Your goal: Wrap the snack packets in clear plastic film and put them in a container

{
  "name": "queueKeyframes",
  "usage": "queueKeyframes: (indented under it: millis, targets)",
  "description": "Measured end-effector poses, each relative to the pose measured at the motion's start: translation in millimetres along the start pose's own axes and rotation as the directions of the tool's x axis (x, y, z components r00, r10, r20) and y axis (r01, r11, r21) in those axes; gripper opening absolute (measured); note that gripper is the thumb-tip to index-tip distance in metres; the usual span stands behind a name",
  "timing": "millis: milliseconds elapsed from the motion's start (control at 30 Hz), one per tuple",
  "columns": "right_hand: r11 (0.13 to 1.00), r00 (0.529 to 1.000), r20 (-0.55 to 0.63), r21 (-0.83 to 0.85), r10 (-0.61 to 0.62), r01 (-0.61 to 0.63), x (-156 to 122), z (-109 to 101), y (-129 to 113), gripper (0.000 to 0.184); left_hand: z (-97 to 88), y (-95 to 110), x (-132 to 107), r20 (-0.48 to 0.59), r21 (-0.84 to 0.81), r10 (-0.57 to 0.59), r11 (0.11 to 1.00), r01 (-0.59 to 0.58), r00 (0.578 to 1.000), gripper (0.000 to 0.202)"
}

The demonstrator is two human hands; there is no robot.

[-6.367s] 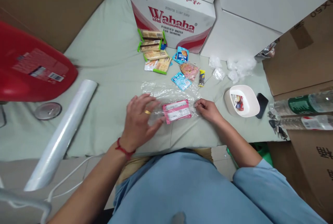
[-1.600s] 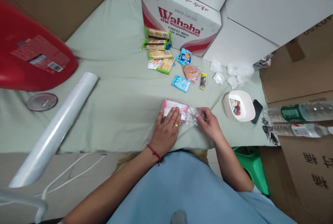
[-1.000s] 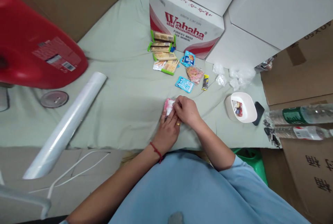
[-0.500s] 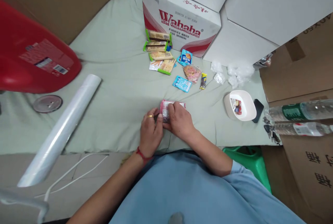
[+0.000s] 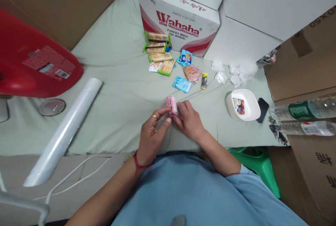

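Observation:
A small pink snack packet [image 5: 171, 104], wrapped in clear film, is held up on edge just above the pale green cloth [image 5: 118, 93]. My left hand [image 5: 152, 133], with a gold ring and a red wrist cord, pinches its near left side. My right hand [image 5: 189, 121] curls round its right side. Both hands are closed on the packet. Beyond them lie several snack packets: green-edged biscuit packs [image 5: 157, 52], two blue packets [image 5: 182, 84], a pink one [image 5: 192, 73] and a small yellow bar [image 5: 204, 80].
A roll of clear film [image 5: 65, 131] lies at the left beside a red plastic stool [image 5: 31, 64] and a round metal lid [image 5: 51, 107]. A Wahaha carton [image 5: 178, 19] stands behind. A white bowl [image 5: 244, 105], a phone [image 5: 263, 109], keys and water bottles [image 5: 304, 108] sit right. Crumpled film [image 5: 240, 72] lies nearby.
The film that lay spread flat round the pink packet has been folded over it. The packet now stands on edge, lifted between both hands, where it lay flat before.

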State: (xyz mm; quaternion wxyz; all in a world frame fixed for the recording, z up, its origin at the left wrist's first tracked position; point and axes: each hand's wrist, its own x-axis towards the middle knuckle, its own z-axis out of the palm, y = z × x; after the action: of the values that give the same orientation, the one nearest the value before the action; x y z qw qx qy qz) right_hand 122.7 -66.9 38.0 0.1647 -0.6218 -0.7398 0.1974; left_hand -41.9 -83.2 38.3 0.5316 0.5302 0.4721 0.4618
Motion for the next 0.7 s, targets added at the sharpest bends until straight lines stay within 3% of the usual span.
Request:
queueKeyframes:
  millis: [100, 167, 200, 300, 367, 467, 567, 633, 700]
  targets:
    - [0.934, 0.997, -0.059, 0.352, -0.043, 0.061, -4, -13, 14, 0.032, 3.4, -2, 10, -0.057, 0.011, 0.051, 0.999, -0.05, 0.997, 0.04]
    - [0.807, 1.0, -0.014, 0.591, -0.016, 0.021, -7, -17, 20, 0.038, 5.7, -7, 18, -0.137, 0.046, 0.025, 0.999, -0.018, 0.99, 0.06]
    - [0.723, 0.999, 0.044, 0.69, 0.009, -0.037, -9, -16, 22, 0.043, 6.7, -9, 21, -0.122, 0.045, -0.026, 0.998, 0.032, 0.992, 0.067]
    - [0.463, 0.974, 0.212, 0.857, 0.081, -0.225, -16, -10, 24, 0.057, 11.3, -13, 24, 0.082, 0.001, -0.215, 0.976, 0.216, 0.973, 0.066]
    - [0.363, 0.963, 0.227, 0.893, 0.144, -0.265, -21, -3, 23, 0.064, 17.3, -13, 22, 0.112, -0.02, -0.255, 0.966, 0.259, 0.96, 0.062]
    - [0.398, 0.958, 0.168, 0.882, 0.233, -0.252, -31, 6, 23, 0.068, 30.0, -15, 16, 0.012, -0.015, -0.237, 0.971, 0.237, 0.971, 0.059]
    - [0.533, 0.952, 0.125, 0.805, 0.279, -0.262, -43, 3, 31, 0.06, 40.6, -20, 11, 0.057, 0.007, -0.214, 0.977, 0.214, 0.975, 0.054]
    - [0.596, 0.95, 0.076, 0.763, 0.303, -0.251, -52, -14, 44, 0.055, 42.4, -23, 11, 0.131, -0.054, -0.183, 0.98, 0.192, 0.974, 0.051]
    - [0.659, 0.94, -0.019, 0.719, 0.339, -0.223, -62, -45, 66, 0.053, 38.4, -25, 12, 0.162, -0.123, -0.163, 0.975, 0.184, 0.973, 0.05]
